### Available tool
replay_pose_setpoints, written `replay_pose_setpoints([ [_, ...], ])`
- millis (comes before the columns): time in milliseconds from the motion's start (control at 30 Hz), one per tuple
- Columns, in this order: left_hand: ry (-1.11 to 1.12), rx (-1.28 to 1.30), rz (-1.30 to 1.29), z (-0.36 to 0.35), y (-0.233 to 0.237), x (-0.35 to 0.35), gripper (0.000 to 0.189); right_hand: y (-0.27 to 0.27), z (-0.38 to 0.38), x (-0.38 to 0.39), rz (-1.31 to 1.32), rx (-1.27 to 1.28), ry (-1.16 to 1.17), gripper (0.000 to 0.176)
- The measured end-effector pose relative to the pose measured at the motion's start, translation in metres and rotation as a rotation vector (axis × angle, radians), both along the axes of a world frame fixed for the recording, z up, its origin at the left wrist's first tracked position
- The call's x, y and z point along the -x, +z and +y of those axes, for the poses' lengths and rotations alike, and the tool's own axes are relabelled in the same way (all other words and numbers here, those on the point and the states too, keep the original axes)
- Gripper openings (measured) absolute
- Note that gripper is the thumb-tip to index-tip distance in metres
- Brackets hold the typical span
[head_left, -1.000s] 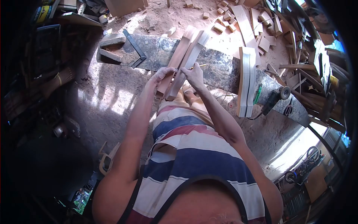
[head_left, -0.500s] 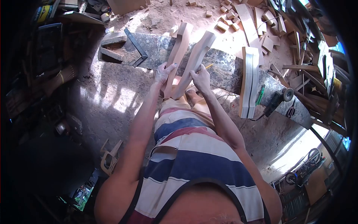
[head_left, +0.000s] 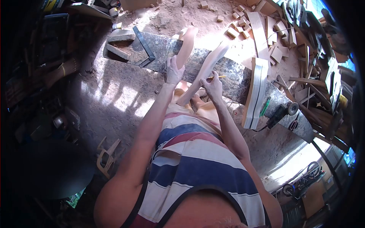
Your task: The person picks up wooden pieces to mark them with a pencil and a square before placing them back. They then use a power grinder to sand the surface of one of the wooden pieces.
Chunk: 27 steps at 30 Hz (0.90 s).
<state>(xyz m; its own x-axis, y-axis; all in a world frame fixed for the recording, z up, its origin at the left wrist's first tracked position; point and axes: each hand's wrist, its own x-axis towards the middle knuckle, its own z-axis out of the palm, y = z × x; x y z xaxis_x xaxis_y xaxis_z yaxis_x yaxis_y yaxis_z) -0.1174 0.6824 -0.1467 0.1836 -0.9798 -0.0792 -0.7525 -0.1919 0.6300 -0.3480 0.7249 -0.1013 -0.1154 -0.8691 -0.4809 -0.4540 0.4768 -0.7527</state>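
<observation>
My left hand (head_left: 174, 72) is closed around a curved, smooth wooden piece (head_left: 186, 47), whose lower part the hand hides. The piece reaches out over the bench. A second curved wooden piece (head_left: 208, 66) slants beside it, its near end at my lap and its far end beyond the bench. My right hand (head_left: 214, 87) is at the right edge of this second piece, fingers bent and seemingly touching it. A yellow pencil (head_left: 218, 77) sticks out to the right from between those fingers.
The dark bench (head_left: 237, 72) crosses in front of me. On it lie a metal square (head_left: 144, 47), wood blocks (head_left: 121, 35), marked curved boards (head_left: 254, 91), a green object (head_left: 265, 107), an angle grinder (head_left: 281, 114) and scissors (head_left: 293, 124). Offcuts (head_left: 239, 28) litter the ground beyond.
The left wooden piece has turned, its lower end now out of sight behind my left hand. The second piece has tilted to the right. My right hand has shifted slightly right and down.
</observation>
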Motion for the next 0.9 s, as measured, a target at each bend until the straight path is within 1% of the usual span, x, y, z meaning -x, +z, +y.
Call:
replay_pose_setpoints([
  [33, -0.004, 0.041, 0.018, -0.004, 0.0, -0.003, 0.067, -0.003, 0.001, 0.008, 0.007, 0.011, 0.011, 0.054],
  [67, -0.001, -0.002, 0.03, -0.005, 0.0, -0.008, 0.063, -0.004, 0.004, 0.019, 0.02, 0.013, 0.038, 0.052],
  [167, -0.111, 0.019, -0.133, -0.011, 0.032, -0.032, 0.06, 0.018, -0.002, 0.059, -0.173, -0.292, -0.083, 0.055],
  [233, -0.172, 0.034, -0.169, -0.012, 0.033, -0.05, 0.065, 0.043, -0.012, 0.081, -0.421, -0.261, -0.105, 0.066],
  [267, -0.186, 0.018, -0.187, -0.011, 0.032, -0.056, 0.066, 0.057, -0.018, 0.08, -0.566, -0.297, -0.212, 0.065],
  [300, -0.203, 0.002, -0.203, -0.01, 0.028, -0.06, 0.067, 0.067, -0.031, 0.082, -0.551, -0.305, -0.156, 0.064],
  [333, -0.22, -0.016, -0.197, -0.012, 0.026, -0.062, 0.074, 0.067, -0.042, 0.084, -0.525, -0.286, -0.089, 0.059],
  [367, -0.206, 0.012, -0.173, -0.012, 0.022, -0.061, 0.074, 0.065, -0.055, 0.083, -0.5, -0.272, -0.021, 0.054],
  [433, -0.18, 0.073, -0.129, -0.021, 0.034, -0.049, 0.075, 0.064, -0.089, 0.065, -0.443, -0.169, 0.104, 0.044],
  [467, -0.183, 0.043, -0.109, -0.024, 0.032, -0.044, 0.076, 0.062, -0.107, 0.052, -0.42, -0.112, 0.164, 0.039],
  [500, -0.161, 0.088, -0.108, -0.026, 0.029, -0.039, 0.075, 0.059, -0.126, 0.039, -0.412, -0.108, 0.228, 0.027],
  [567, -0.126, 0.181, -0.112, -0.038, 0.019, -0.029, 0.075, 0.042, -0.161, 0.02, -0.316, -0.063, 0.444, 0.025],
  [600, -0.115, 0.197, -0.199, -0.04, 0.008, -0.025, 0.078, 0.035, -0.179, 0.011, -0.261, -0.061, 0.534, 0.024],
  [700, -0.073, 0.166, -0.273, -0.043, -0.004, -0.017, 0.077, 0.03, -0.214, -0.02, -0.32, -0.086, 0.547, 0.02],
  [733, -0.071, 0.149, -0.269, -0.043, -0.006, -0.019, 0.075, 0.027, -0.219, -0.03, -0.328, -0.049, 0.516, 0.016],
  [833, -0.084, 0.123, -0.252, -0.042, -0.007, -0.019, 0.074, 0.02, -0.235, -0.031, -0.277, -0.075, 0.639, 0.015],
  [900, -0.083, 0.112, -0.226, -0.043, -0.008, -0.019, 0.072, 0.017, -0.24, -0.034, -0.241, -0.096, 0.648, 0.014],
])
